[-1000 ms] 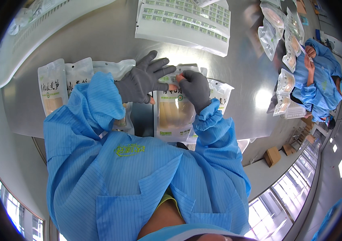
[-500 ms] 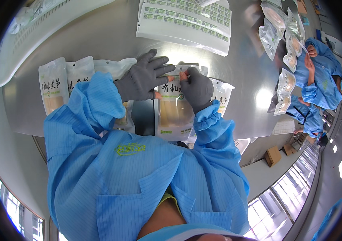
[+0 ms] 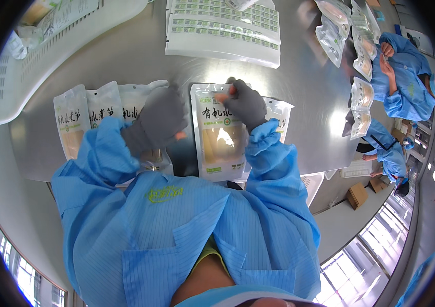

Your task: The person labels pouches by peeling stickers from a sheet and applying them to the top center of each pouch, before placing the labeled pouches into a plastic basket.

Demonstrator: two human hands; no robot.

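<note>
A clear-fronted pouch (image 3: 222, 145) with pale yellow food inside lies flat in front of me. Over its upper right part is my right hand (image 3: 246, 105), in a grey glove with bare fingertips; its fingers are curled near the top edge, and whatever they pinch is hidden. My left hand (image 3: 157, 122), gloved alike, is smeared by motion above the pouches to the left, so its fingers cannot be read. Beneath it a pouch (image 3: 129, 97) is partly covered. Another pouch (image 3: 281, 110) shows from behind my right wrist.
More pouches (image 3: 72, 117) overlap at the left. A sheet of small green labels (image 3: 222, 46) lies at the back on the metal table (image 3: 309, 128). A white basket (image 3: 23, 87) stands far left. Across the table, near several pouches (image 3: 363, 97), a person in blue (image 3: 406, 71) works.
My left hand has lifted off the middle pouch, where its fingers were spread, and moved left. My right hand stays near the pouch's top, its fingers slightly shifted. The whole view has shifted a little.
</note>
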